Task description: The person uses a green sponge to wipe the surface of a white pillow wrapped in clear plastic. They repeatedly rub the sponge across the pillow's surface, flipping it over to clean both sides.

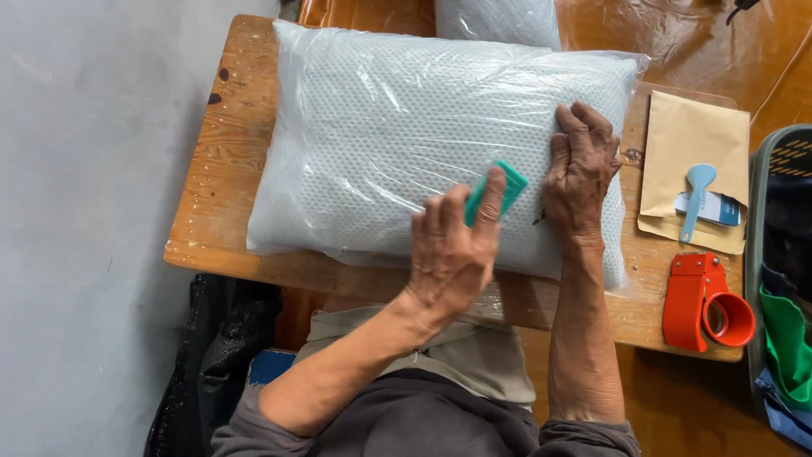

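Observation:
A white pillow (pixel 397 127) sealed in clear plastic lies across a small wooden table (pixel 220 169). My left hand (pixel 452 250) holds a flat teal plastic card-like tool (pixel 499 190) against the pillow's near side. My right hand (pixel 582 173) rests palm down on the pillow's right part, fingers together, holding nothing. A small dark mark shows on the plastic between the two hands.
On the table's right end lie a tan paper envelope (pixel 694 135), a light blue spoon-shaped tool (pixel 695 195) on a small card, and a red tape dispenser (pixel 706 300). A dark basket (pixel 782 211) with green cloth stands at the right. Another bagged pillow (pixel 499 19) lies beyond.

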